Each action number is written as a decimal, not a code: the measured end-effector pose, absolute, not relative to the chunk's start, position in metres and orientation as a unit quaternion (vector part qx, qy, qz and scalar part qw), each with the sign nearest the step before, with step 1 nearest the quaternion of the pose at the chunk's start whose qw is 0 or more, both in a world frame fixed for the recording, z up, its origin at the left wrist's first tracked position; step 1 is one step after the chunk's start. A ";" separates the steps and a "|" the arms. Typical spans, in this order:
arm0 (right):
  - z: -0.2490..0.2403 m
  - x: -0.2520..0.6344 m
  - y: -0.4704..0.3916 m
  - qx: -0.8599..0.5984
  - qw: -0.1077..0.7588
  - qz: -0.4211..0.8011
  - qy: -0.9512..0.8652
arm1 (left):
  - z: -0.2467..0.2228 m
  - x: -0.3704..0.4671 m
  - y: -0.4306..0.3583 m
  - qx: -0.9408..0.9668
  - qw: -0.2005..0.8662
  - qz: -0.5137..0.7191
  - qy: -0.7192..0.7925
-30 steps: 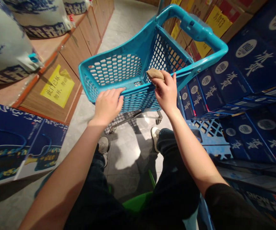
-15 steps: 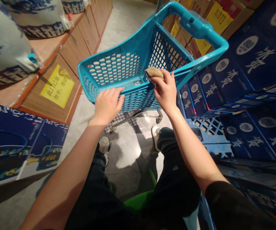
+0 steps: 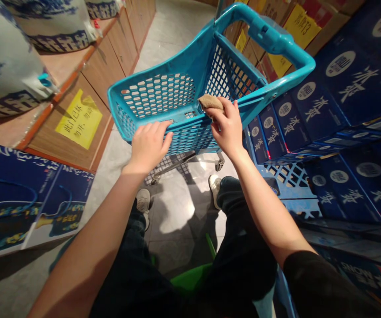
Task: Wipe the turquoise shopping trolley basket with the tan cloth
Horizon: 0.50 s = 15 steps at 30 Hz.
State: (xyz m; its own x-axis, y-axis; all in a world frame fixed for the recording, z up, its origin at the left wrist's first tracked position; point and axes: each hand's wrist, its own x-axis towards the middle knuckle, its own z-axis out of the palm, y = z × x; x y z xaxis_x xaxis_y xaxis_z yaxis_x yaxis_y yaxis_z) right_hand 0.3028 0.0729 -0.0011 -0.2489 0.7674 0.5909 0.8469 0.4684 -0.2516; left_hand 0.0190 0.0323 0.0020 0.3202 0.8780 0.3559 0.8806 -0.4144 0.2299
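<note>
Boxes (image 3: 339, 99): walling the right side. Cart (image 3: 197, 57): standing between boxes and cabinets (image 3: 111, 57), leaving open room inside. Near rim (image 3: 190, 121): running from left grip (image 3: 149, 143) to right grip (image 3: 229, 131), climbing toward the handle (image 3: 304, 70). Left grip: lying over the rim; clamping or not, cannot tell. Right grip: clamping cloth (image 3: 211, 101). Cloth: jutting leftward at the rim, long axis lying roughly along it.

I'm missing part of the brown cloth (image 3: 211, 102), which the right hand (image 3: 228, 128) is covering; my feed's left edge is cutting off a blue-and-white jar (image 3: 8, 57), and dark trousers (image 3: 239, 240) are hiding much of a green object (image 3: 190, 278).
</note>
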 end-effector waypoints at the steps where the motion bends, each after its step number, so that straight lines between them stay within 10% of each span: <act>1: -0.003 0.300 0.071 -0.513 0.339 -0.055 -0.787 | 0.002 0.019 0.032 -0.812 0.003 -0.219 -0.541; 15: -0.001 0.303 0.074 -0.516 0.331 -0.080 -0.786 | -0.001 0.018 0.034 -0.809 0.011 -0.230 -0.540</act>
State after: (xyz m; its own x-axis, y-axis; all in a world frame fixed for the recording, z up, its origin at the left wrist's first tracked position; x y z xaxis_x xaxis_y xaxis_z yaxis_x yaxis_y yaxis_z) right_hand 0.3027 0.0741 -0.0007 -0.2479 0.7590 0.6020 0.8644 0.4539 -0.2164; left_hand 0.0183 0.0336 -0.0012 0.3105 0.8693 0.3845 0.8797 -0.4161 0.2303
